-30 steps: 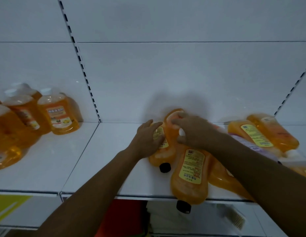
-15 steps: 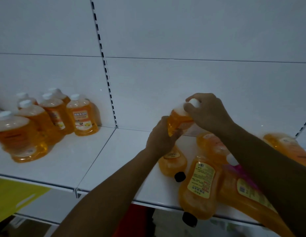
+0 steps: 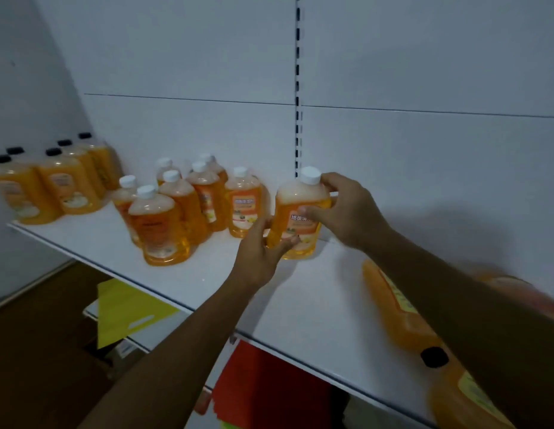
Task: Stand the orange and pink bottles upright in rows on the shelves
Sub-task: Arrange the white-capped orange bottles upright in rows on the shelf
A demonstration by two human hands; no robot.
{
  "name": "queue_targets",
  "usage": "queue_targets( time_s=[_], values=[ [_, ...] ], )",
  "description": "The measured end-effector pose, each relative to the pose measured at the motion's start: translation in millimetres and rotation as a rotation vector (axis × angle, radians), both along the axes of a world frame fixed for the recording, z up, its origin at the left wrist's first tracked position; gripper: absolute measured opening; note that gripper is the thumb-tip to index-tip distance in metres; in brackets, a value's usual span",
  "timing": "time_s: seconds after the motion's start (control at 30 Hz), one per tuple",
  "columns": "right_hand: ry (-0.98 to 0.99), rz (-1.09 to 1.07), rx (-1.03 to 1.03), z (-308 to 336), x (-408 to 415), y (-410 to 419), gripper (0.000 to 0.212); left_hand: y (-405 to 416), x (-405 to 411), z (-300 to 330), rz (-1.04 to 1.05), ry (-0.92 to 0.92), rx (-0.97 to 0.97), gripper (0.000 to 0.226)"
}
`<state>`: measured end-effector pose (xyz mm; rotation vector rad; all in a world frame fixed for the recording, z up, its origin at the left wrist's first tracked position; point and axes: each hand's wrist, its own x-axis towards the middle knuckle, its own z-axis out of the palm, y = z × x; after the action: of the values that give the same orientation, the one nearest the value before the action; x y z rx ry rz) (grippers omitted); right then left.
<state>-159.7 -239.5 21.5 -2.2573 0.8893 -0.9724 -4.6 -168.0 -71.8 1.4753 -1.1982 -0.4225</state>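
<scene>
While gripped upright in both hands, left hand (image 3: 259, 254) low, right hand (image 3: 340, 209) at shoulder, bottle (image 3: 295, 216) at shelf (image 3: 300, 305) level, just right of row (image 3: 189, 202).

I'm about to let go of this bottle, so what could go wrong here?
The held bottle is tilted as the left hand and right hand grip it, so it may tip into the nearest standing bottle. The lying bottle overhangs the shelf edge; your right forearm could knock it off.
</scene>
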Motion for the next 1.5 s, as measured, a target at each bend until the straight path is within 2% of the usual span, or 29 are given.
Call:
queue_targets(
  time_s=[0.1,0.27,0.4,0.57,0.7,0.83,0.9,1.07,1.27,1.4,1.5],
  values=[
    [-0.027,0.089,0.074,-17,57,10,0.062,25,41,-14,0.134,-0.059,-0.010,0.042],
    [0.049,0.243,-0.024,-40,131,18,0.064,41,89,-40,0.313,-0.091,0.023,0.039],
    [0.027,0.257,0.006,-50,162,10,0.059,38,110,-47,0.412,-0.166,0.047,0.044],
    [0.072,0.137,-0.115,-59,183,-9,0.056,29,118,-49,0.440,-0.213,0.072,0.040],
    [0.081,0.081,-0.139,-59,191,-11,0.051,27,115,-47,0.415,-0.182,0.117,0.038],
    [0.068,0.052,-0.152,-61,191,-4,0.051,40,96,-49,0.373,-0.136,0.223,0.055],
    [0.097,0.052,-0.155,-62,189,0,0.053,49,82,-50,0.387,-0.179,0.289,0.066],
    [0.155,0.122,-0.120,-62,138,-2,0.061,58,43,-42,0.375,-0.401,0.293,0.068],
    [0.498,-0.017,-0.103,-52,2,-35,0.053,19,-7,-39,0.011,-0.460,0.259,0.063],
    [0.631,-0.090,-0.030,-49,-76,-40,0.050,-4,-45,-41,-0.164,-0.538,0.210,0.061],
    [0.720,-0.098,-0.002,-57,-107,-34,0.046,-16,-71,-39,-0.285,-0.592,0.239,0.069]
  ],
)
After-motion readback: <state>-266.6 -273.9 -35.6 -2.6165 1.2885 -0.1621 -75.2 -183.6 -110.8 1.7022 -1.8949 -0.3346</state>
